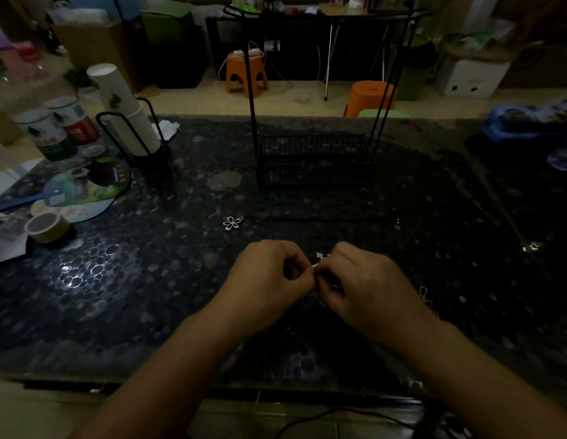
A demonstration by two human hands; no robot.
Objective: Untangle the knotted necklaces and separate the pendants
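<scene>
My left hand (269, 280) and my right hand (364, 283) meet fingertip to fingertip over the dark table (149, 280). Both pinch a thin silver necklace chain (320, 264) between them; a small silver pendant (321, 256) pokes up just above the fingers. More chain hangs below the hands, mostly hidden. A silver flower pendant (232, 223) lies alone on the table beyond my hands, its dark cord (323, 219) stretched out to the right. A loop of pale chain (425, 296) lies right of my right hand.
A black wire basket stand (313, 160) rises at the table's middle back. At the left are a stack of paper cups (126, 112) in a holder, tins (50, 134), a round fan (82, 191) and a tape roll (47, 227). Blue items (529, 125) sit far right.
</scene>
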